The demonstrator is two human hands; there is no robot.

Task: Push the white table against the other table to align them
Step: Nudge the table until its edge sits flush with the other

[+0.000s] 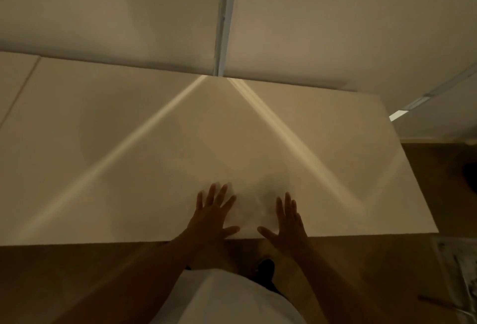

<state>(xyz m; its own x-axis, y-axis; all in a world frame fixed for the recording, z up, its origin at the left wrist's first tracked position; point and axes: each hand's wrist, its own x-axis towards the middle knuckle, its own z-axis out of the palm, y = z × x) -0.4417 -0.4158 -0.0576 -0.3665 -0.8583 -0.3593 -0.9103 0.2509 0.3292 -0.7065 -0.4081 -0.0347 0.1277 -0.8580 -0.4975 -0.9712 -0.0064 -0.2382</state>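
Observation:
A large white table (180, 143) fills the middle of the view, its far edge close to a white wall. Another white table (13, 78) adjoins it at the far left, with a thin seam between the two tops. My left hand (213, 216) lies flat on the near edge of the white table, fingers spread. Beside it, my right hand (287, 224) rests the same way, palm down, fingers apart. Neither hand holds anything.
The wall (335, 27) behind the table has a vertical metal strip (225, 19) in the middle. Brown floor (77, 280) lies below the table's near edge and to its right. A dark shoe (264, 269) shows under my torso. Some clutter (456, 267) sits at the lower right.

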